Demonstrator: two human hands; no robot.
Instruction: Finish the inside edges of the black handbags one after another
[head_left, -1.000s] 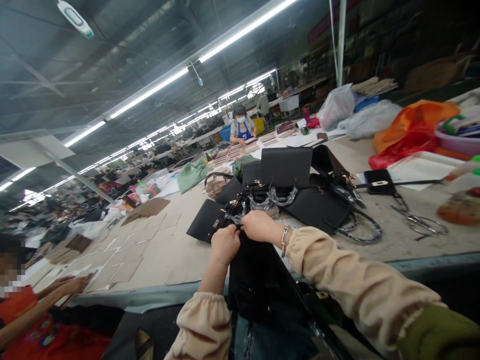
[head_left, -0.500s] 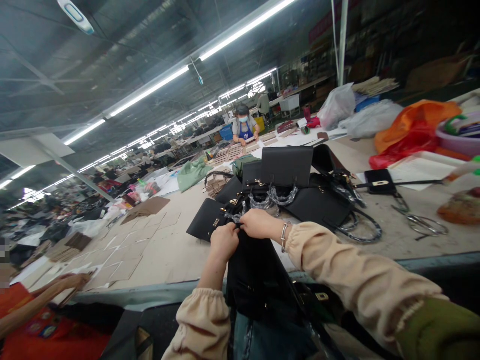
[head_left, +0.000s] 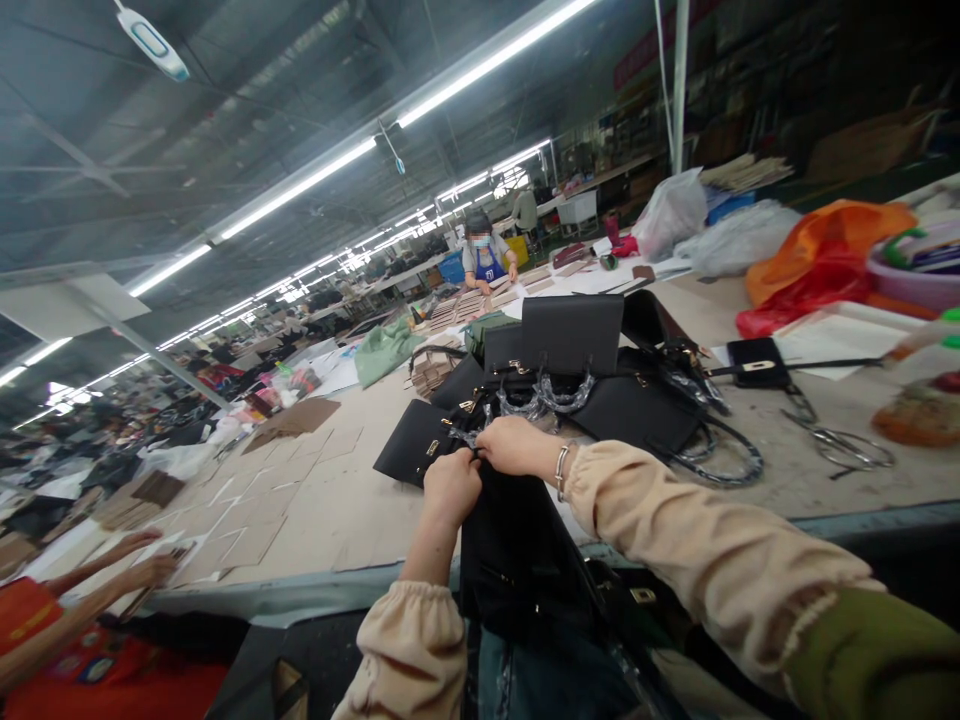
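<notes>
My left hand [head_left: 452, 487] is closed on the upper edge of a black bag [head_left: 517, 560] that hangs at the table's front edge. Close beside it, my right hand [head_left: 516, 445] pinches the same edge, its fingertips nearly touching the left ones. What exactly lies between the fingers is too small to tell. Just beyond my hands lies a black handbag with gold hardware [head_left: 409, 440]. Behind stands a dark handbag [head_left: 571, 335] with plastic-wrapped handles [head_left: 566, 395], among several other black bags.
Scissors [head_left: 851, 447] and a black strap piece [head_left: 757, 363] lie to the right, near orange and red bags [head_left: 829, 250]. Brown flat pieces [head_left: 255, 540] cover the table's left part. A co-worker's hands [head_left: 146, 570] are at the left; another person [head_left: 487, 260] works across the table.
At the left, the co-worker's hands have moved apart, and a second hand now shows. My own hands have barely moved and keep their grip on the black bag.
</notes>
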